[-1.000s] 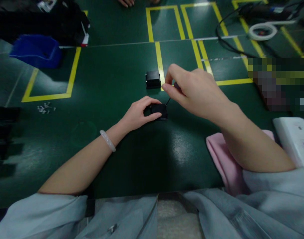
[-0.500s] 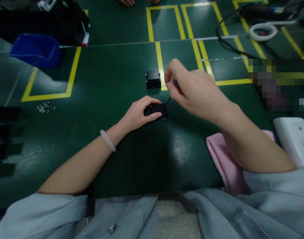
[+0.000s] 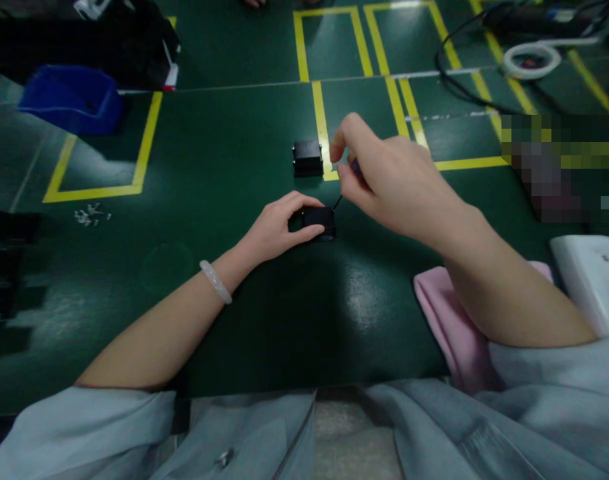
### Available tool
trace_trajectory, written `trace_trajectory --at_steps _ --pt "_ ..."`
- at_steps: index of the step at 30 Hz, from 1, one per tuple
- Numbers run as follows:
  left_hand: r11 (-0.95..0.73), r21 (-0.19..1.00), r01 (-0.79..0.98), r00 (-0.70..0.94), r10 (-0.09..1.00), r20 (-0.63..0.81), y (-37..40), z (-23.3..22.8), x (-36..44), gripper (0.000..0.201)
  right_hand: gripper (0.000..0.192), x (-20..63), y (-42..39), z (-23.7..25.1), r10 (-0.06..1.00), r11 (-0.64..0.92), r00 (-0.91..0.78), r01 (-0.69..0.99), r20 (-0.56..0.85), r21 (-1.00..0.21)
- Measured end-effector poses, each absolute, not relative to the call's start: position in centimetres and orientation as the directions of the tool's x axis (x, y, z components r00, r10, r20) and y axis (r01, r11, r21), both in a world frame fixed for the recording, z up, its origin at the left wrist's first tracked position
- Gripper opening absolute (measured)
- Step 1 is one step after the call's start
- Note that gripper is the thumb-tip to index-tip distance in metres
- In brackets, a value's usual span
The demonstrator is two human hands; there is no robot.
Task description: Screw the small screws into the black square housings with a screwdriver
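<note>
My left hand (image 3: 279,227) holds a small black rectangular block (image 3: 320,219) down on the green table, thumb along its near side and fingers at its far side. My right hand (image 3: 384,173) is closed around the handle of a screwdriver (image 3: 337,202), mostly hidden in the fingers. Its thin dark shaft slants down to the far right corner of the block. Just beyond sits a second black block (image 3: 307,158) with small pins on its sides, touched by neither hand.
Loose screws (image 3: 91,214) lie at the left, below a blue bin (image 3: 72,100). Dark parts (image 3: 9,267) line the left edge. To the right are a pink cloth (image 3: 444,307), a white power strip (image 3: 587,280), a coiled white tube (image 3: 532,61) and black cables. Another person's hand (image 3: 255,3) shows at the top.
My right thumb and fingers have shifted slightly on the screwdriver handle. My left hand and both black blocks stay where they were.
</note>
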State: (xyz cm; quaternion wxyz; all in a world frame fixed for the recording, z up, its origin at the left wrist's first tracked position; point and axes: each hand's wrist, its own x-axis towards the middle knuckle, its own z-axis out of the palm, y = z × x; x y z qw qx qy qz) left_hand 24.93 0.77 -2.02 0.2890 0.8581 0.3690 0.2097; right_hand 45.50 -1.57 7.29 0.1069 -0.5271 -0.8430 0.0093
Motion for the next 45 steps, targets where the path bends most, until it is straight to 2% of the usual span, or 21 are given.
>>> trace_trajectory --at_steps 6,12,19,27,34,40,45 --pt "-0.567 0.652 0.504 0.647 0.748 0.15 0.83 -2.11 24.91 0.04 0.038 45.64 -1.5 7.41 0.881 0.464 -0.444 0.879 0.165 -0.109" --pt "-0.573 0.641 0.511 0.646 0.748 0.154 0.83 -2.04 24.9 0.039 0.034 45.81 -1.54 7.38 0.877 0.469 -0.451 0.878 0.165 -0.09" --pt "-0.556 0.65 0.518 0.642 0.755 0.134 0.75 -1.89 24.94 0.038 0.035 45.62 -1.56 7.22 0.88 0.468 -0.441 0.866 0.174 -0.175" --pt "-0.584 0.645 0.492 0.656 0.736 0.167 0.84 -2.08 24.87 0.038 0.043 45.76 -1.66 7.41 0.88 0.462 -0.45 0.885 0.15 -0.056" --pt "-0.57 0.636 0.521 0.641 0.753 0.15 0.74 -1.98 24.95 0.038 0.033 45.67 -1.75 7.48 0.874 0.478 -0.455 0.868 0.173 -0.132" --pt "-0.577 0.639 0.508 0.648 0.745 0.158 0.72 -1.98 24.92 0.038 0.041 45.74 -1.73 7.44 0.865 0.487 -0.467 0.87 0.186 -0.08" --pt "-0.579 0.639 0.506 0.651 0.743 0.157 0.71 -1.98 24.91 0.038 0.034 45.5 -1.79 7.44 0.879 0.467 -0.445 0.876 0.173 -0.119"
